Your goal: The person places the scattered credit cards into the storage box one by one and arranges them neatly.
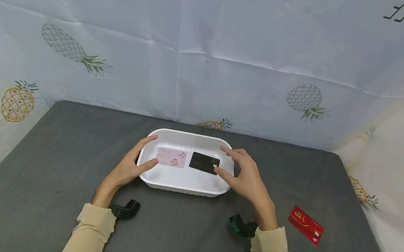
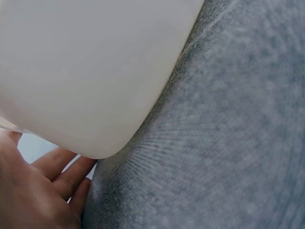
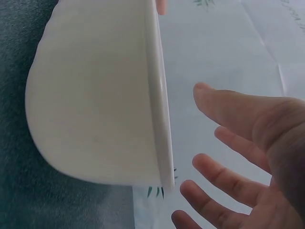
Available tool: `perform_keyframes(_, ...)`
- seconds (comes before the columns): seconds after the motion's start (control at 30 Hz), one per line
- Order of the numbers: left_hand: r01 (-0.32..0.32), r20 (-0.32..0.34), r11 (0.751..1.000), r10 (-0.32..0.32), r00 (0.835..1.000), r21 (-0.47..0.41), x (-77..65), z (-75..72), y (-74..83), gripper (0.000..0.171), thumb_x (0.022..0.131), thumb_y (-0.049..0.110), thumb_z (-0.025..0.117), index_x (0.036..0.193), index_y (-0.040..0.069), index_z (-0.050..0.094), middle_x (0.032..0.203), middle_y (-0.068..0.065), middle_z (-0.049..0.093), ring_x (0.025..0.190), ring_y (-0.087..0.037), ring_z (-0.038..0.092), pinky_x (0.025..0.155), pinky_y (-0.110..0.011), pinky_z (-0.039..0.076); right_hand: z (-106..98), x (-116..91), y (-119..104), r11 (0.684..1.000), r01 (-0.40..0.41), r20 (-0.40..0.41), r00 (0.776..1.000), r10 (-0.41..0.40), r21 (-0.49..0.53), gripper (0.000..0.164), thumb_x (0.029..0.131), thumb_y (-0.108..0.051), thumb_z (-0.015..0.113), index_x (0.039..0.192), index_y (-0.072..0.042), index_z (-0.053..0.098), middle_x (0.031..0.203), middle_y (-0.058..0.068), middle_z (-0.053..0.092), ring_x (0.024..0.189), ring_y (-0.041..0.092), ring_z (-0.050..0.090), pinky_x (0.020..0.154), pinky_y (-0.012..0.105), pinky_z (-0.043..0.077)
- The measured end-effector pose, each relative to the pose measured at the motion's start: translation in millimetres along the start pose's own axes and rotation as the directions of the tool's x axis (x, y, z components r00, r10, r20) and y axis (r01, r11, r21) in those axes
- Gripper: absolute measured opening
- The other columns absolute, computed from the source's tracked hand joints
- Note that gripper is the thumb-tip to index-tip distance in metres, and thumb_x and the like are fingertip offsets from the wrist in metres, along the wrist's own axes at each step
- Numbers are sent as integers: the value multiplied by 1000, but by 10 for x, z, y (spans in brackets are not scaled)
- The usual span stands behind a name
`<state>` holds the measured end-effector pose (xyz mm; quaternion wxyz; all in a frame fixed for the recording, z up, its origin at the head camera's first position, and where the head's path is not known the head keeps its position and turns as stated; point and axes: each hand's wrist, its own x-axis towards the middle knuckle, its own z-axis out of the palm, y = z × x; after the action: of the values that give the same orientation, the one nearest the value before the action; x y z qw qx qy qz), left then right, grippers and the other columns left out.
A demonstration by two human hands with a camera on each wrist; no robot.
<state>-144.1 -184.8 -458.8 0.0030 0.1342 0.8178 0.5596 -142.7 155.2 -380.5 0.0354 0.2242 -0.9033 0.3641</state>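
Note:
A white oval-cornered tray (image 1: pixel 181 181) stands on the grey table. Inside it lie a pink VIP card (image 1: pixel 171 157) on the left and a black VIP card (image 1: pixel 202 162) on the right. My left hand (image 1: pixel 126 171) is at the tray's left end, thumb and forefinger reaching over the rim; in the left wrist view its fingertips are partly hidden behind the tray wall. At the right end is my right hand (image 1: pixel 248 178), fingers spread and loosely bent. The right wrist view shows a gap between these fingers (image 3: pixel 228 179) and the rim, with nothing held.
A red VIP card (image 1: pixel 305 225) lies on the grey tabletop (image 1: pixel 184 238), right of my right forearm. Black bands with cameras sit at both wrists. A pineapple-print cloth (image 1: pixel 192 85) hangs behind the table's far edge and along the sides.

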Motion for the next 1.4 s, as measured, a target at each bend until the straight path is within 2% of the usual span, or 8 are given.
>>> perform_keyframes(0.3,14,-5,1000,-14,1000,6,-3,-2,8,70,96,26,66,159,20,34,163,-16,35,146,-36,36,117,-65,25,-96,-142,44,1000,-9,-40,999,9,-6,58,88,-15,81,141,-3,60,130,21,63,117,38,62,92,57,51)
perform_keyframes(0.5,27,-3,1000,-27,1000,6,-1,-1,12,71,96,27,66,159,22,34,166,-14,31,151,-37,31,119,-66,22,-166,-264,88,999,-46,-56,997,45,-23,58,85,-15,83,139,-4,62,128,20,65,114,38,62,90,58,51)
perform_keyframes(0.83,5,-9,1000,-5,1000,-3,-2,2,9,69,96,23,66,158,19,35,162,-16,36,144,-36,38,117,-64,25,-250,-510,215,995,-90,-56,995,87,-54,62,81,-12,86,138,-5,63,125,19,66,114,40,63,93,60,53)
perform_keyframes(1.03,0,-5,1000,0,1000,5,-6,4,17,70,95,23,66,158,19,35,163,-16,35,145,-37,37,116,-66,25,-295,-676,286,992,-106,-34,994,104,-68,62,82,-13,86,139,-6,62,124,20,65,113,40,63,93,61,54)
perform_keyframes(1.17,-1,-6,1000,1,1000,13,-5,6,9,70,95,24,66,158,19,35,164,-16,33,147,-38,35,117,-66,24,-342,-790,345,991,-104,-48,994,101,-80,63,80,-13,87,138,-6,63,123,17,66,111,37,64,91,59,55)
perform_keyframes(1.4,3,-9,1000,-3,1000,-1,-1,3,-17,69,96,22,65,158,20,35,158,-17,40,140,-35,41,115,-61,28,-398,-1006,455,988,-101,-63,994,94,-118,64,80,-17,88,138,-7,63,123,14,66,107,32,63,87,48,58)
